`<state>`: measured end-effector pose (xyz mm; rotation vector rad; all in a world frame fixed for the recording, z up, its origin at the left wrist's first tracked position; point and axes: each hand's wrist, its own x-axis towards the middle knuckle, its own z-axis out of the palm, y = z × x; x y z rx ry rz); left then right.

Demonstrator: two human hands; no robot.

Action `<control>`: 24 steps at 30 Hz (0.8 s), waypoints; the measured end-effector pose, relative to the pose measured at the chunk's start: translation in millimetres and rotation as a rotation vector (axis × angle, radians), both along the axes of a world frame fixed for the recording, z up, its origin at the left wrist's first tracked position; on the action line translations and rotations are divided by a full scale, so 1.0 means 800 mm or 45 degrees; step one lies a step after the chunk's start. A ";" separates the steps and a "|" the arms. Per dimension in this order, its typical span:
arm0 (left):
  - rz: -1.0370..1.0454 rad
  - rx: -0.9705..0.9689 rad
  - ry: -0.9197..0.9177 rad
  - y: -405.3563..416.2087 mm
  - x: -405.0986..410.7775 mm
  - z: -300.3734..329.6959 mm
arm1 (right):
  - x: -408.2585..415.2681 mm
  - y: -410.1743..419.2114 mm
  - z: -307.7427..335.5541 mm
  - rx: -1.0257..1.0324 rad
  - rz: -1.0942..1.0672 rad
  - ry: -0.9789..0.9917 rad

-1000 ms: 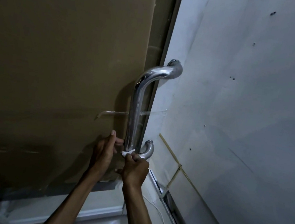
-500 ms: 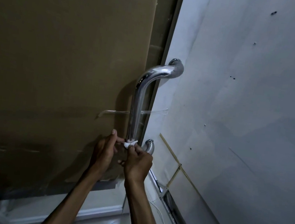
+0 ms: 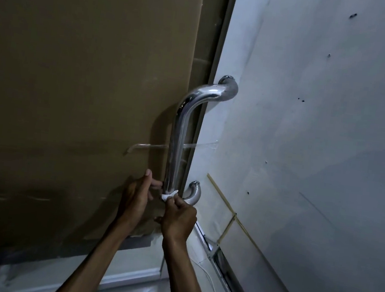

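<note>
A chrome door handle (image 3: pixel 177 144) stands upright on a glass door, bent at both ends. At its lower end my right hand (image 3: pixel 178 219) pinches a small white scrap (image 3: pixel 168 194) against the bar. My left hand (image 3: pixel 135 197) is just to the left of the bar with the thumb raised and the fingertips reaching to the metal. Whether those fingers also hold the scrap is hidden.
Brown cardboard (image 3: pixel 73 82) covers the area behind the glass on the left. A strip of clear tape (image 3: pixel 143 146) crosses behind the handle. A pale wall (image 3: pixel 309 136) fills the right. A metal floor channel (image 3: pixel 227 269) and a thin white cable (image 3: pixel 213 286) lie below.
My right hand slid the white scrap a little up the bar, then slightly back down. My left hand has stayed almost where it was.
</note>
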<state>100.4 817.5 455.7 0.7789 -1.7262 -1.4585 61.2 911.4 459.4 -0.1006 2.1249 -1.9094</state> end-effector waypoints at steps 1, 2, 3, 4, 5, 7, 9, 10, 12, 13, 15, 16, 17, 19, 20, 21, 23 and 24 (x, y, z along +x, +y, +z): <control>-0.002 -0.003 -0.002 0.000 0.001 0.000 | -0.002 0.000 0.003 -0.001 0.007 0.011; -0.008 -0.008 -0.004 0.000 0.001 -0.001 | -0.006 -0.002 0.007 -0.021 0.009 0.038; -0.013 -0.014 -0.002 0.001 0.001 -0.002 | -0.008 -0.003 0.012 -0.048 0.008 0.066; -0.013 -0.019 0.002 0.001 0.000 -0.003 | -0.009 -0.003 0.014 -0.073 0.005 0.080; -0.011 -0.016 0.004 0.002 0.000 -0.003 | -0.007 -0.001 0.015 -0.079 0.001 0.082; -0.002 0.007 0.003 0.001 -0.001 -0.004 | 0.000 0.003 0.006 -0.032 0.006 0.044; 0.004 0.024 -0.008 0.000 -0.001 -0.003 | 0.004 0.004 -0.005 -0.009 0.012 -0.029; 0.000 0.025 -0.011 0.000 -0.001 -0.002 | 0.004 0.002 -0.005 -0.010 0.005 -0.032; 0.003 0.029 -0.005 0.003 -0.001 0.000 | 0.001 -0.002 0.006 -0.026 -0.024 0.029; 0.008 0.037 -0.010 0.002 0.000 -0.004 | 0.002 -0.004 0.009 -0.052 -0.043 0.049; 0.013 0.039 -0.008 0.001 -0.001 -0.005 | 0.004 -0.001 0.006 -0.011 -0.035 0.122; 0.011 0.040 -0.002 0.000 -0.002 -0.006 | 0.008 0.004 0.002 0.067 -0.017 0.170; 0.012 0.040 0.005 0.000 -0.003 -0.008 | 0.010 0.009 -0.007 0.142 0.006 0.208; 0.019 0.036 0.024 0.002 -0.002 -0.008 | 0.005 0.022 -0.026 0.239 0.045 0.254; 0.018 0.044 0.035 0.002 -0.002 -0.008 | 0.000 0.026 -0.029 0.303 0.057 0.296; 0.011 0.061 0.038 0.003 -0.001 -0.007 | -0.004 0.030 -0.028 0.383 0.080 0.324; 0.005 0.072 0.022 0.003 0.000 -0.007 | -0.009 0.035 -0.021 0.505 0.108 0.381; 0.008 0.068 0.020 0.003 0.000 -0.006 | -0.009 0.038 -0.017 0.535 0.109 0.406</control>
